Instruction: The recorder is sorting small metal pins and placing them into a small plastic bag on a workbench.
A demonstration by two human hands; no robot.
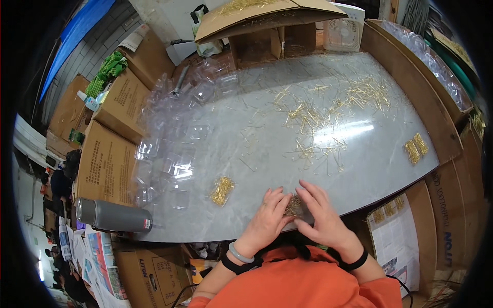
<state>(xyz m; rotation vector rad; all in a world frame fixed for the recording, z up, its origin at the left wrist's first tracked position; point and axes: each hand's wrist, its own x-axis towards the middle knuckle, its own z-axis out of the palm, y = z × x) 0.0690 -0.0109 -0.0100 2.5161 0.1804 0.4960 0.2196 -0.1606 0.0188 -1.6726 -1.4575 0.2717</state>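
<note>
At the table's near edge, a small pack of wire hooks (293, 206) sits between my two hands. The fingers of my left hand (264, 216) press together along its left side, with the thumb below. My right hand (324, 219) curves round its right side, index finger reaching past the far end. The hooks in this pack look brownish, and my fingers hide part of it. To the left lies a clear plastic box filled with gold wire hooks (222, 191). Loose gold hooks (313, 115) lie scattered over the far middle and right of the grey table (226, 146).
Empty clear plastic boxes (174, 128) are heaped along the left side. A grey bottle (114, 215) lies at the near left. Two filled packs (416, 149) rest at the right edge. Cardboard boxes (105, 164) wall the table, with a white fan (343, 33) behind.
</note>
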